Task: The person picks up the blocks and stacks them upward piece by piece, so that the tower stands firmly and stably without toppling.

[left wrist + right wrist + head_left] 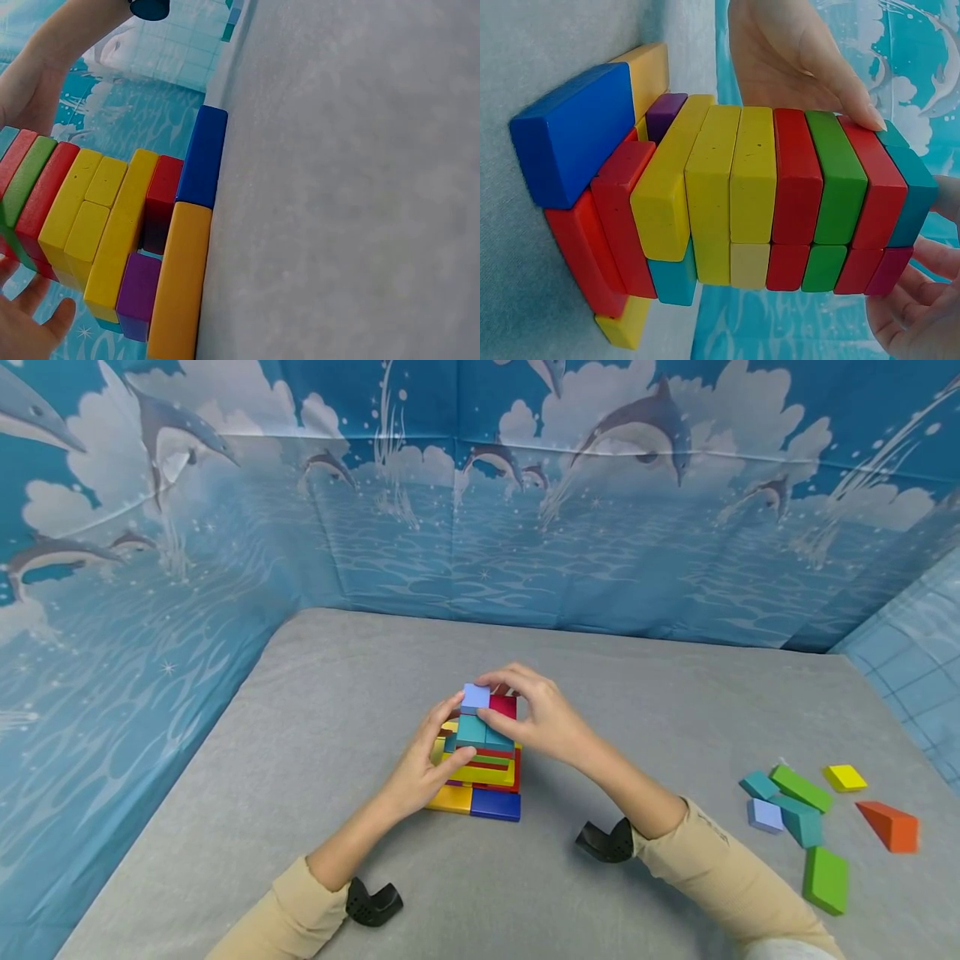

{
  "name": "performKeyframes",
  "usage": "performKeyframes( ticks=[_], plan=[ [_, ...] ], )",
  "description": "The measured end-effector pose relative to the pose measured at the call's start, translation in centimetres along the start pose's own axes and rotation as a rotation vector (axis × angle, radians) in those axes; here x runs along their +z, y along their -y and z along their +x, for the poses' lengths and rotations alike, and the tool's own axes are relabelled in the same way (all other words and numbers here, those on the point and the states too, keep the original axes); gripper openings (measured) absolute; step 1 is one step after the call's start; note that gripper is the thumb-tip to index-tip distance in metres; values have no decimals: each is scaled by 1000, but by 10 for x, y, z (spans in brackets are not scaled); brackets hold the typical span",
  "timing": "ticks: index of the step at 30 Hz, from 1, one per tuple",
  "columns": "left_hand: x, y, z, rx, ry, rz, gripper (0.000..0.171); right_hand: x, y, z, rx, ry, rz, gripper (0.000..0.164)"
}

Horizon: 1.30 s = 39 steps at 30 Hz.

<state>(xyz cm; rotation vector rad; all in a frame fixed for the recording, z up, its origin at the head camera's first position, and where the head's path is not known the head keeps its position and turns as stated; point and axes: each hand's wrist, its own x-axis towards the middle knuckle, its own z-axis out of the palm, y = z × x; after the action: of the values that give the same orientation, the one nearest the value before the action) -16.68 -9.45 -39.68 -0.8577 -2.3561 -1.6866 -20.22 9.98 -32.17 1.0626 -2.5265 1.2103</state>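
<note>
A tower of coloured wooden blocks [480,774] stands on the grey surface, its base a blue block [496,805] and an orange-yellow block [448,799]. On its top layer are teal blocks [472,730], a magenta block [503,705] and a light blue block [476,697]. My right hand [543,714] pinches the light blue block, thumb in front and fingers behind. My left hand [422,768] lies along the tower's left side, fingers fairly straight, its thumb touching near the upper layers [866,112]. The light blue block is out of sight in both wrist views.
Loose blocks lie at the right: a green block [826,880], an orange wedge [891,826], a yellow block [845,777], a light blue block [765,816] and several others. A dolphin-print curtain [480,552] borders the grey surface [360,677].
</note>
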Motion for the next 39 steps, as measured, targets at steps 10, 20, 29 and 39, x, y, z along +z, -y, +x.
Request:
performKeyframes(
  ticks=[10, 20, 29, 39],
  plan=[
    [0, -1, -1, -19, -5, 11, 63, -27, -8, -21, 51, -86, -8, 42],
    [1, -1, -2, -35, -10, 22, 63, -98, -57, -115, 220, -205, -219, 45],
    [1, -2, -1, -31, -12, 25, 62, -139, -92, -208, 352, -49, -308, 47],
    [3, -4, -1, -26, -19, 38, 65, -146, -113, -259, 255, 22, -310, 48]
  ],
)
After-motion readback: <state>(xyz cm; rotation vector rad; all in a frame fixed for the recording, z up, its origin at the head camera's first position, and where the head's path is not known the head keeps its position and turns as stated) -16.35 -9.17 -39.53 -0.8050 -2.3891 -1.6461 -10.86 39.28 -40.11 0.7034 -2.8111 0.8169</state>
